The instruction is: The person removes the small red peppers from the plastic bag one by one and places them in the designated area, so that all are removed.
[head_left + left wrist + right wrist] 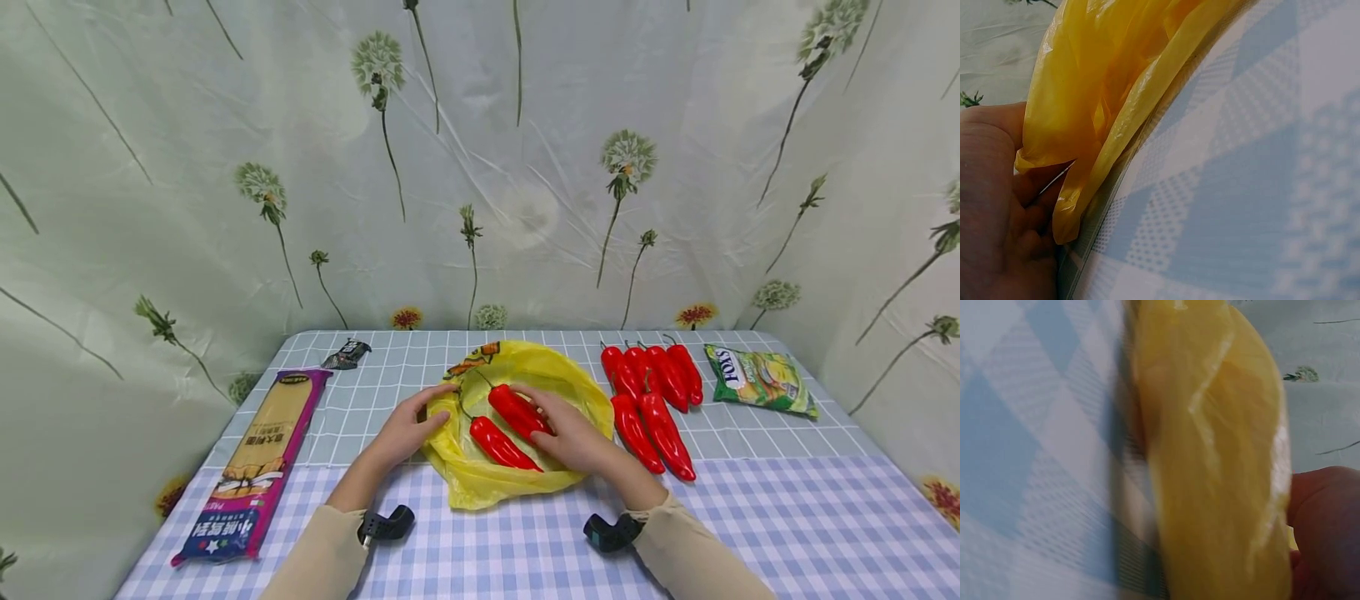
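A yellow plastic bag [480, 492] lies spread open on the table between the hands, with two long red peppers inside it. My left hand [408, 429] pinches the left edge of the bag; the left wrist view shows the thumb against the yellow plastic [1085, 81]. Inside the bag, my right hand [573, 437] holds the upper red pepper [516, 408] between fingers and thumb. Just below it rests the other red pepper [501, 446], apart from the fingers. In the right wrist view the bag's side [1216, 462] hides most of that hand.
Several more red peppers [667, 433] lie right of the bag. Beyond them is a green bag of sweets [761, 382]. A long pasta packet [255, 467] lies at the left, near a small black wrapper [347, 354]. A patterned curtain [480, 167] stands behind the checked tablecloth [480, 558].
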Available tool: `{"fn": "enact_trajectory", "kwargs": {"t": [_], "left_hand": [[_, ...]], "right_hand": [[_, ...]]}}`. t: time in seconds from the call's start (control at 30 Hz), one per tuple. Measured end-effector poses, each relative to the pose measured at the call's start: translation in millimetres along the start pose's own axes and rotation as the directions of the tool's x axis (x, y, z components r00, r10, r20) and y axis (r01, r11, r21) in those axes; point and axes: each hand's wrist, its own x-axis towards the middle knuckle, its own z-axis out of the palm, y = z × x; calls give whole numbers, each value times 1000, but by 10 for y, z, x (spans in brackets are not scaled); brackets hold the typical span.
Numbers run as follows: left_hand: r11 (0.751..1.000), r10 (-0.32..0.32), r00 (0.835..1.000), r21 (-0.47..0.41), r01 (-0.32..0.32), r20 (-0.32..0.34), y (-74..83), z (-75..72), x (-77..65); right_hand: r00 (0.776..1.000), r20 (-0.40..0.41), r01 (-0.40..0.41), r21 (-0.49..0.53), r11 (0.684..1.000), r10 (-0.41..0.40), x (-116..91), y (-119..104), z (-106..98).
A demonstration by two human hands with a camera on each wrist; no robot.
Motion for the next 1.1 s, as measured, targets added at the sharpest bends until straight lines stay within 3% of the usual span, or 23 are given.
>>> {"fn": "enact_trajectory", "kwargs": {"t": [0.37, 0.67, 1.1], "left_hand": [[1000, 5, 1000, 3, -5, 3, 4, 11, 12], [1000, 4, 1000, 6, -4, 7, -2, 12, 3], [1000, 5, 1000, 11, -5, 9, 0, -9, -11]], "right_hand": [[1000, -13, -5, 67, 998, 6, 4, -25, -210], [998, -1, -58, 113, 992, 59, -21, -7, -332], [992, -56, -104, 110, 988, 111, -76, 52, -658]]}}
